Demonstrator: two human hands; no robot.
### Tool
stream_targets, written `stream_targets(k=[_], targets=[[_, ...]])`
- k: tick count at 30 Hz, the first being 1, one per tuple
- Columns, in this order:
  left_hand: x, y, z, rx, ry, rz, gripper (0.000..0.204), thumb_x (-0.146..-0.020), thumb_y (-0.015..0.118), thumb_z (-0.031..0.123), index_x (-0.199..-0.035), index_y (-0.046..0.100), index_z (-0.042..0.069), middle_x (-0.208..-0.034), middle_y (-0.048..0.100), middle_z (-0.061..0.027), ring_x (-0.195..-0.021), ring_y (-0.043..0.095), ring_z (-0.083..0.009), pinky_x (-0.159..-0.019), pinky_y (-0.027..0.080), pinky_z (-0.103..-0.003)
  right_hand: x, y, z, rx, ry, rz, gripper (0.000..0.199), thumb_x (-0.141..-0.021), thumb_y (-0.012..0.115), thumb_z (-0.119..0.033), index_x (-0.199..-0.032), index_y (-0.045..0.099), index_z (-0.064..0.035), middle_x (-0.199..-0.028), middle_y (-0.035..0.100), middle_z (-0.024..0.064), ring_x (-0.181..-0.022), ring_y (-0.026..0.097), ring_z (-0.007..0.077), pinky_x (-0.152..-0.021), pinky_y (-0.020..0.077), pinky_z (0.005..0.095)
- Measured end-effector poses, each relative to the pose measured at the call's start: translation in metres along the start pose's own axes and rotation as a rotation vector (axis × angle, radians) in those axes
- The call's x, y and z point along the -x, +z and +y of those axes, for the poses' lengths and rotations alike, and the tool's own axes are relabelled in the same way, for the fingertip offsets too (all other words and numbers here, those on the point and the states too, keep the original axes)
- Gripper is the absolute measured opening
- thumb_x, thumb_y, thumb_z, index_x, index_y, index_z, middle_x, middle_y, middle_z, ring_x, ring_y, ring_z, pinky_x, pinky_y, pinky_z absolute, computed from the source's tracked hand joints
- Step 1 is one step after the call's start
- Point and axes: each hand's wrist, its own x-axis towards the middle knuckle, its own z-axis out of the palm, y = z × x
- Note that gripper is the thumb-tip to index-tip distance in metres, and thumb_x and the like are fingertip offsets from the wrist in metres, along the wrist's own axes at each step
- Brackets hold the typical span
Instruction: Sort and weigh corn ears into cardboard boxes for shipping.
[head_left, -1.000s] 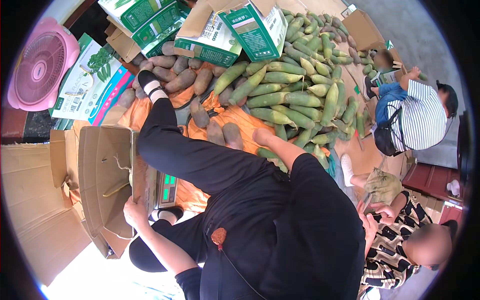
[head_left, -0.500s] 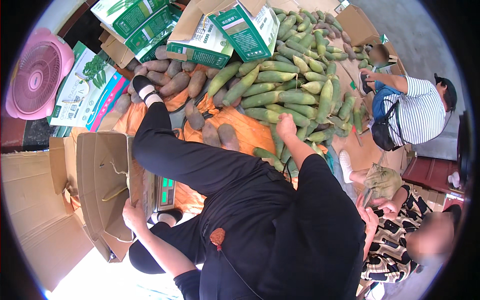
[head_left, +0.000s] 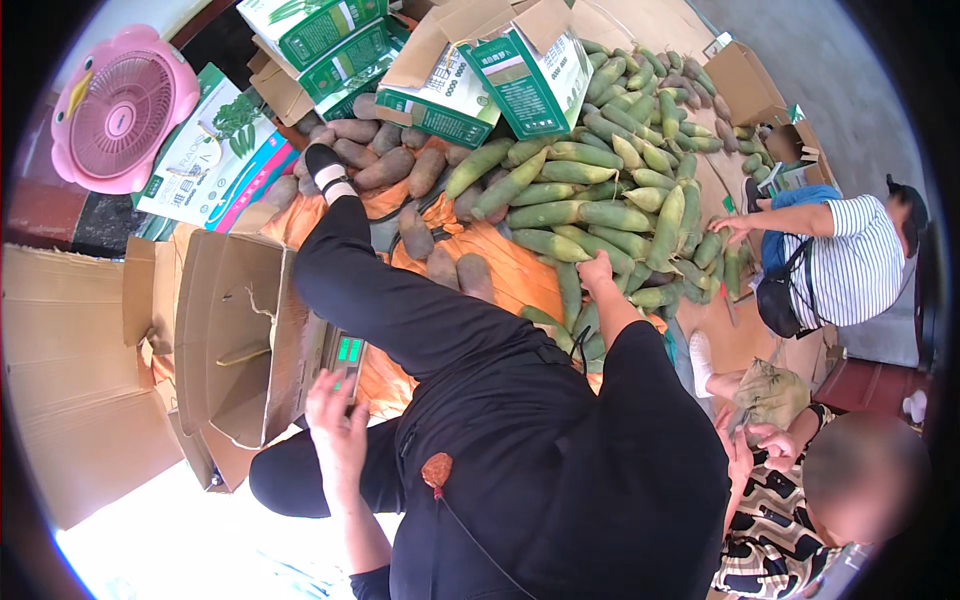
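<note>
My right hand is at the near edge of a heap of green radishes. Its fingers are curled against the end of a radish and partly hidden. My left hand hangs in the air with its fingers apart, holding nothing. Just beyond it is a scale with a lit green display. Beside the scale an opened cardboard box lies with its flaps spread and a cord handle showing.
Darker, purplish radishes lie around my outstretched foot on an orange sheet. Green and white cartons stand at the back, near a pink fan. Two people, one in a striped shirt, sit at the right.
My left hand has come off the cardboard box, moved right and spread its fingers. My right hand has shifted slightly nearer along the radish heap. The whole view has swung a little.
</note>
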Motion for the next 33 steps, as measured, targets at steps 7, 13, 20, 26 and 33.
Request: stream_targets(k=[7,13,20,26,33], targets=[[0.040,-0.012,0.022,0.183,0.052,-0.241,0.030,-0.064,0.074,0.003,-0.093,0.070,0.007,-0.113,0.060,-0.0104,-0.123,0.046,-0.0343,-0.100,0.037,-0.045,-0.014,0.014,-0.003,-0.022,0.165,-0.148,0.021,-0.081,0.060,-0.006,-0.100,0.056,-0.0003,-0.081,0.062,0.0125,-0.062,0.060,0.0231,-0.050,0.0470,0.0350],[0.057,-0.004,0.015,0.301,0.095,-0.379,0.037,-0.060,0.076,0.002,-0.096,0.070,0.009,-0.118,0.060,-0.0089,-0.126,0.043,-0.0337,-0.104,0.036,-0.045,-0.043,0.020,0.035,0.095,0.112,-0.102,0.014,-0.081,0.057,-0.011,-0.081,0.062,0.0017,-0.078,0.063,0.0180,-0.065,0.062,0.0275,-0.054,0.0485,0.0380],[0.068,0.000,0.021,0.292,0.029,-0.320,0.035,-0.063,0.076,0.001,-0.096,0.067,0.009,-0.117,0.058,-0.0074,-0.124,0.044,-0.0336,-0.102,0.037,-0.044,-0.006,0.032,-0.013,0.275,-0.091,-0.190,0.019,-0.080,0.058,-0.014,-0.086,0.065,0.0024,-0.087,0.065,0.0223,-0.076,0.065,0.0329,-0.065,0.0515,0.0404],[0.075,0.015,0.014,0.011,0.227,-0.221,0.027,-0.065,0.074,0.006,-0.089,0.066,0.012,-0.112,0.058,-0.0056,-0.122,0.047,-0.0313,-0.100,0.038,-0.045,0.026,0.005,-0.034,0.382,-0.216,-0.158,0.022,-0.080,0.059,-0.015,-0.089,0.066,0.0027,-0.092,0.065,0.0238,-0.083,0.065,0.0349,-0.071,0.0518,0.0410],[0.078,0.036,0.005,-0.207,0.294,-0.139,0.017,-0.069,0.069,0.009,-0.085,0.065,0.015,-0.110,0.054,-0.0043,-0.123,0.046,-0.0266,-0.102,0.034,-0.052,0.065,-0.017,-0.071,0.496,-0.342,-0.141,0.025,-0.079,0.059,-0.016,-0.093,0.067,0.0030,-0.097,0.065,0.0253,-0.090,0.065,0.0369,-0.077,0.0522,0.0417]])
